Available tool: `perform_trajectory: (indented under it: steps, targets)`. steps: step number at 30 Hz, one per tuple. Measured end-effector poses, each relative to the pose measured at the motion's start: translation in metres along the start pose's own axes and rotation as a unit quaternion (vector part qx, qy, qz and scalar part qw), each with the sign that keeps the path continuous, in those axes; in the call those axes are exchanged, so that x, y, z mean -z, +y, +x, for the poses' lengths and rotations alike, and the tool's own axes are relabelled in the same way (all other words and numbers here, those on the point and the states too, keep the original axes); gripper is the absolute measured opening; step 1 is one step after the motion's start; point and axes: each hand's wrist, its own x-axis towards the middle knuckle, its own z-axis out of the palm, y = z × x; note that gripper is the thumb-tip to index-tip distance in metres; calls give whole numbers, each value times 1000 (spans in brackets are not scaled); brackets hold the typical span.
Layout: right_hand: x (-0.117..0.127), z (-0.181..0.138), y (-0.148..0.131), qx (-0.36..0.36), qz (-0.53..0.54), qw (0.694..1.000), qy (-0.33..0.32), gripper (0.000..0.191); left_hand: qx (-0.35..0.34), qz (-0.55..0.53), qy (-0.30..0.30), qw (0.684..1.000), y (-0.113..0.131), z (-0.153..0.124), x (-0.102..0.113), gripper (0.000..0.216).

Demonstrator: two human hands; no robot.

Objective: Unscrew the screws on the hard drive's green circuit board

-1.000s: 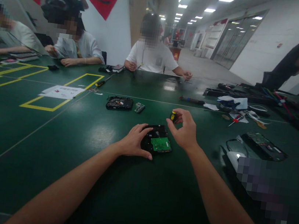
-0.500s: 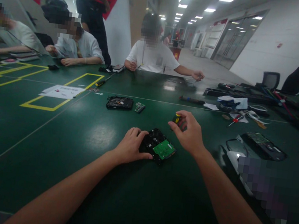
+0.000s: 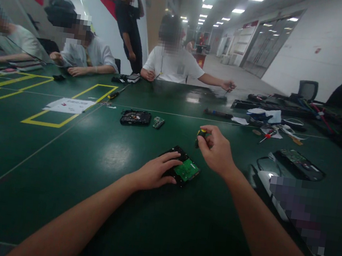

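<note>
Hard drive (image 3: pixel 188 170) lay on the desk (image 3: pixel 55 183) under the left hand (image 3: pixel 154 171), fingers spread loosely across it, apparently to steady it; right hand (image 3: pixel 218 148) pinched a yellow-and-black handle (image 3: pixel 200 138) nearby, presumably for fine control; black housing (image 3: pixel 135 118) sat beyond.

3 HDDs (image 3: pixel 188 170) (image 3: pixel 135 118) (image 3: pixel 300 164), 1 loose PCB (image 3: pixel 158 122), 1 red-hndl scrwdrvr (image 3: pixel 268 135).

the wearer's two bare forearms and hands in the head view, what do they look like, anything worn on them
The ungloved left hand and ungloved right hand show no rings or markings; the slim left forearm and slim right forearm show no sleeve, watch or bracelet. Upper arms are out of frame.
</note>
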Motion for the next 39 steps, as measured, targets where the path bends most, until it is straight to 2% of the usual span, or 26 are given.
perform_trajectory:
  steps: [9, 14, 21, 25, 29, 35, 39]
  targets:
    - [1, 11, -7, 49, -37, 998, -6, 20, 19, 81, 14, 996, 7, 4, -11, 51]
    - [-1, 14, -5, 19, -18, 999, -27, 28, 25, 102, 26, 994, 11, 6, -16, 50]
    - [0, 14, -6, 47, -38, 998, -3, 16, 22, 117, 22, 993, 10, 6, -15, 49]
    - [0, 15, -7, 16, 2, 999, -33, 22, 19, 119, 19, 993, 9, 6, -16, 49]
    - [-3, 13, -7, -6, 14, 999, -34, 25, 18, 114, 17, 993, 9, 6, -15, 49]
    - [-3, 14, -10, 15, 13, 1000, -19, 19, 20, 110, 18, 994, 8, 6, -15, 49]
    - [-2, 15, -11, 17, 14, 999, -36, 17, 23, 104, 21, 994, 9, 6, -15, 49]
